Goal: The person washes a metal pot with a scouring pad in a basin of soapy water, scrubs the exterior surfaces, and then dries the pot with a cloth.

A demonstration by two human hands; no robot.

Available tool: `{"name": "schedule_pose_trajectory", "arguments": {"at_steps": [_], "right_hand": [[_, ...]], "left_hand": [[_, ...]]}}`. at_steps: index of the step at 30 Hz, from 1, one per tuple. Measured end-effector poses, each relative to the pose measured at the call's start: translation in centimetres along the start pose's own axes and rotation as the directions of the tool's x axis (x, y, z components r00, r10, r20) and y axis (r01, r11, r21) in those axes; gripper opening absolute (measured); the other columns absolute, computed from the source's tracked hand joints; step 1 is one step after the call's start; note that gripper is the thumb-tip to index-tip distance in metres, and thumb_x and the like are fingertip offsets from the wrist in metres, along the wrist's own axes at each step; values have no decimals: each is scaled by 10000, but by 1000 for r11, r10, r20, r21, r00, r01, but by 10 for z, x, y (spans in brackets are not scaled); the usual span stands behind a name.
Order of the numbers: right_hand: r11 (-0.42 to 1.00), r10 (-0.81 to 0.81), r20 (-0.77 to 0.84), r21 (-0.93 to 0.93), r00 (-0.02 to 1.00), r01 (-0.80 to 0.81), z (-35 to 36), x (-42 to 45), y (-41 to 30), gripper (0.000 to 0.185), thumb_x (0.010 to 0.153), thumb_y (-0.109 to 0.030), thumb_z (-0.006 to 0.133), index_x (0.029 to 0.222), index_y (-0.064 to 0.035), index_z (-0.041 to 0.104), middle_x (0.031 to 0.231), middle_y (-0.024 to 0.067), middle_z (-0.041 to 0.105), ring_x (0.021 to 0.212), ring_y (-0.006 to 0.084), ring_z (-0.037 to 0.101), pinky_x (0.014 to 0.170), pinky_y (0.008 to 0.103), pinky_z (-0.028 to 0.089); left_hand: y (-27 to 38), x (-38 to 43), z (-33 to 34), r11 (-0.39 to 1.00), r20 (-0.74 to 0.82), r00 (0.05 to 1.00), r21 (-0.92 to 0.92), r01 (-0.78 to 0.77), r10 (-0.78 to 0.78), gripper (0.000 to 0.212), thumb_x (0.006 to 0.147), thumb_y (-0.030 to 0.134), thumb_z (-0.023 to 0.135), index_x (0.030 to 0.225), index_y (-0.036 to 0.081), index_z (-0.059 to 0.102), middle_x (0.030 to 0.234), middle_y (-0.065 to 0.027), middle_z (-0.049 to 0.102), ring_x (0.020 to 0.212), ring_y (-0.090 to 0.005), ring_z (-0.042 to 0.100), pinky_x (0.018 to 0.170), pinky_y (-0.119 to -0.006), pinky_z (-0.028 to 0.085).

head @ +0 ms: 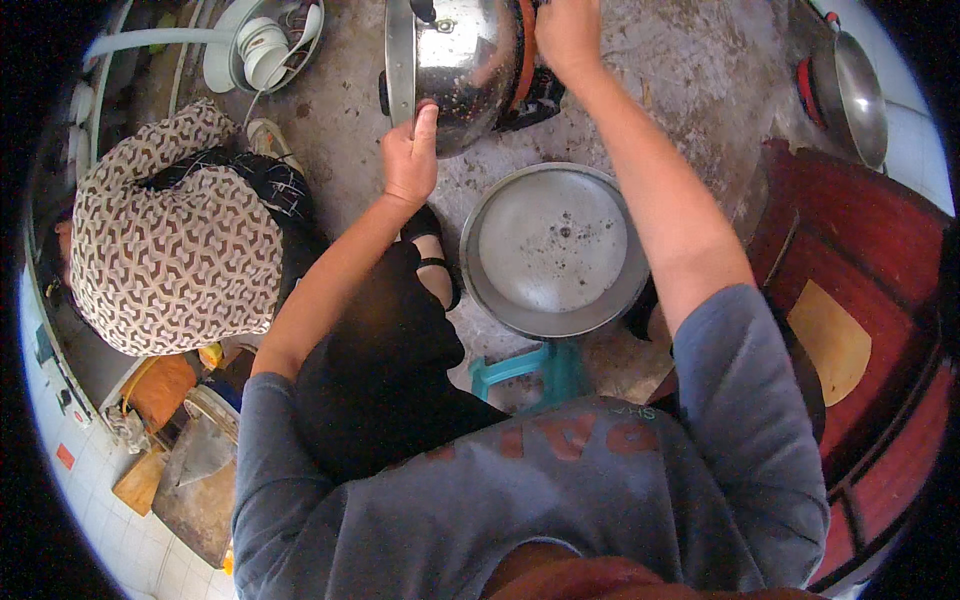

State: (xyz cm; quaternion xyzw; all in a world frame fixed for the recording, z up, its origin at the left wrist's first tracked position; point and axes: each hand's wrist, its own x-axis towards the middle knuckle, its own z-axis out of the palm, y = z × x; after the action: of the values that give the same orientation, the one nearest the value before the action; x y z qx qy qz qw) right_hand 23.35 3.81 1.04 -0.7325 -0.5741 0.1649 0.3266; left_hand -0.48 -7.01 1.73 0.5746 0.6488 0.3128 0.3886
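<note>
A shiny metal pot [465, 67] with a wide rim and an orange-red band is tipped on its side at the top of the view. My left hand [411, 150] grips the rim, thumb up along it, fingers hidden behind. At the pot's banded side is my right hand [566, 34], curled; its fingers are turned away and partly cut off by the picture's edge, so its hold cannot be told. Nearer to me, between my feet, sits a round metal basin [553, 240] with a little water and dark specks. Dark parts show beneath the orange-red band.
A person in a patterned top [180, 255] crouches at the left, beside a basin of white bowls [264, 56]. A turquoise plastic stool [517, 367] stands close to me. Dark red wooden furniture [862, 262] and a metal wok [859, 101] are on the right.
</note>
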Motion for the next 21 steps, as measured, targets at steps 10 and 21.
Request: {"name": "schedule_pose_trajectory", "arguments": {"at_steps": [10,21], "right_hand": [[895,-429,-25,124,903,428,4,-120,41,323,732,48,585,1031,-71,569,1071,156,549,1027,382,496,901,484,406],[940,-148,-399,228,905,254,47,-98,-24,344,779,23,560,1113,-60,571,1115,164,561,1043,384,511,938,484,405]], "left_hand": [[-3,10,0,998,6,998,16,67,-67,637,973,473,573,665,-84,546,574,-102,421,610,-147,416,588,-389,421],[42,54,-7,995,-41,999,92,24,-20,705,968,532,547,685,-113,581,565,-161,464,604,-178,473,609,-415,434]]}}
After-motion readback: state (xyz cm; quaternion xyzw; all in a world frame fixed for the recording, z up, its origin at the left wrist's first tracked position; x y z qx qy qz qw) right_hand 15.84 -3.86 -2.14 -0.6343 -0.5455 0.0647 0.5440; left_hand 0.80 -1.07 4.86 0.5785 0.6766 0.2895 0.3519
